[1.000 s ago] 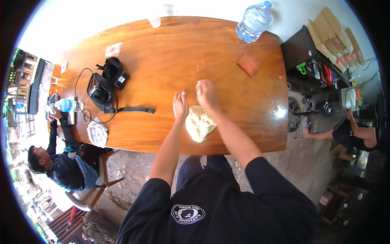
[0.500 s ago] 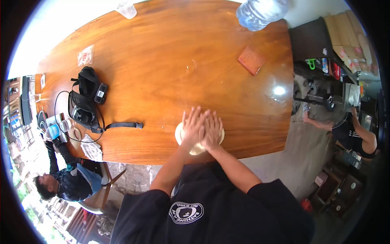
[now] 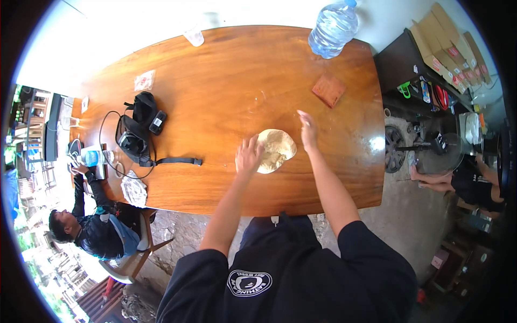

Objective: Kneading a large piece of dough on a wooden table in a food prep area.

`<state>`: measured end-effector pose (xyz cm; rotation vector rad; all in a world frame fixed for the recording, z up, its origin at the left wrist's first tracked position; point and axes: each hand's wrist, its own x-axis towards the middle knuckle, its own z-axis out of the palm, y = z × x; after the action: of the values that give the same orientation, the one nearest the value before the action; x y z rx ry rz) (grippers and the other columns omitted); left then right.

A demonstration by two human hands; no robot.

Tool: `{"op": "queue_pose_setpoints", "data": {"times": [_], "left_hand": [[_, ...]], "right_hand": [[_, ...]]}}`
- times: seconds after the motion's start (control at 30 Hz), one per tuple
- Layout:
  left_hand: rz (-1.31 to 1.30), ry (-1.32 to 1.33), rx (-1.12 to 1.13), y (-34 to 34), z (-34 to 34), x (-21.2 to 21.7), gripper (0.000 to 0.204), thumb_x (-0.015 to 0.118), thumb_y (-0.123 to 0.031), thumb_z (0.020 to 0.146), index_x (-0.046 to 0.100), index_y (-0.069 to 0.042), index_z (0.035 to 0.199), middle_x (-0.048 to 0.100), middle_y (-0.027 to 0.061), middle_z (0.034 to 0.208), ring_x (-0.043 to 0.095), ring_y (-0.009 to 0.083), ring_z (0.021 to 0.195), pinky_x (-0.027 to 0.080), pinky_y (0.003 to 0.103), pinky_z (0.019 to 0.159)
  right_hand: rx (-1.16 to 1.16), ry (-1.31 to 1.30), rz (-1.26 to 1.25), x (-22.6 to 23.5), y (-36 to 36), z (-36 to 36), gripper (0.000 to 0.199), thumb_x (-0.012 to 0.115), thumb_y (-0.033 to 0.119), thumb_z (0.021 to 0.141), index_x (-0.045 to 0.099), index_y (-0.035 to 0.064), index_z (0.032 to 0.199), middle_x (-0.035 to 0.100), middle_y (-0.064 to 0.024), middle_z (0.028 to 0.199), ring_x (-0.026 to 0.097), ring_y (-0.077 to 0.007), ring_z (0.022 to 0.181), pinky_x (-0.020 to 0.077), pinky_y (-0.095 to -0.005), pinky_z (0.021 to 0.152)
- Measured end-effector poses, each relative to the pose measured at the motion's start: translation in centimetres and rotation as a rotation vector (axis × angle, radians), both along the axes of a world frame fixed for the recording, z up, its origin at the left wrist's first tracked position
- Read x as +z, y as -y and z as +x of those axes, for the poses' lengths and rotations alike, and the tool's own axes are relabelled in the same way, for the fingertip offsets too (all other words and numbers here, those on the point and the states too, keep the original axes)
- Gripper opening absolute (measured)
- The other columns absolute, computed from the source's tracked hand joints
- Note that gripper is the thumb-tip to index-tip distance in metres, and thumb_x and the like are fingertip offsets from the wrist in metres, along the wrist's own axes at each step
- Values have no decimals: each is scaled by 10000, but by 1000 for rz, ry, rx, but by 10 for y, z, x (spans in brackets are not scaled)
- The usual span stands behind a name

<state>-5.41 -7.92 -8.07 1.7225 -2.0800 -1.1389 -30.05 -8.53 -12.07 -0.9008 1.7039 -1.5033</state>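
A flattened, pale yellow lump of dough (image 3: 278, 149) lies on the wooden table (image 3: 226, 97) in front of me, its top dented and uneven. My left hand (image 3: 249, 155) is at the dough's left edge, fingers stretched out, appearing to touch it. To the right of the dough, my right hand (image 3: 308, 132) is held edge-on and apart from it, with its fingers extended and nothing in them.
A black strapped bag (image 3: 134, 132) with a cable lies at left, near a clear plastic bag (image 3: 133, 189). A large water bottle (image 3: 334, 29), a brown square piece (image 3: 328, 90) and a plastic cup (image 3: 194, 37) stand farther back. One person (image 3: 97, 231) sits at left; another (image 3: 474, 183) is at right.
Both hands, earlier stacked and pressing on the dough, have come apart to its two sides. The dough now shows uncovered. The whole view has shifted somewhat.
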Motion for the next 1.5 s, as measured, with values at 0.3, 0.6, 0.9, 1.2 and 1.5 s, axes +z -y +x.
{"op": "queue_pose_setpoints", "data": {"times": [0.3, 0.6, 0.9, 1.2, 1.5], "left_hand": [[714, -448, 319, -118, 23, 3, 694, 481, -436, 1009, 164, -252, 1598, 627, 170, 1133, 669, 261, 875, 546, 416, 809], [27, -349, 406, -39, 68, 3, 453, 513, -291, 987, 588, 12, 1316, 691, 220, 1056, 653, 287, 1022, 493, 376, 878], [-499, -236, -30, 12, 31, -51, 505, 452, -339, 1016, 513, -23, 1404, 466, 248, 1449, 408, 438, 1355, 345, 486, 1122], [-384, -150, -228, -143, 31, -19, 680, 524, -368, 889, 425, -31, 1471, 366, 207, 1549, 310, 422, 1440, 187, 558, 1187], [-527, -82, 7, 94, -47, -31, 662, 437, -477, 961, 399, -119, 1516, 291, 177, 1599, 223, 403, 1484, 106, 549, 1209]], "right_hand": [[-23, -708, 325, -5, -83, 116, 519, 581, 328, 945, 536, 2, 1347, 535, -218, 1380, 464, -366, 1324, 321, -470, 1130], [1247, -690, 577, 48, -20, 78, 338, 563, 322, 926, 713, 32, 1014, 733, -161, 866, 700, -305, 775, 563, -429, 728], [385, -1091, 207, 31, -45, 176, 448, 463, 223, 973, 511, 6, 1362, 508, -222, 1406, 453, -384, 1318, 389, -481, 1068], [495, -1129, 184, 23, -189, 151, 601, 471, 353, 923, 468, 60, 1448, 430, -152, 1524, 356, -315, 1442, 227, -490, 1184], [153, -1128, 192, 18, 32, 94, 490, 470, 339, 965, 531, 164, 1418, 430, -163, 1511, 377, -360, 1399, 270, -508, 1136]]}}
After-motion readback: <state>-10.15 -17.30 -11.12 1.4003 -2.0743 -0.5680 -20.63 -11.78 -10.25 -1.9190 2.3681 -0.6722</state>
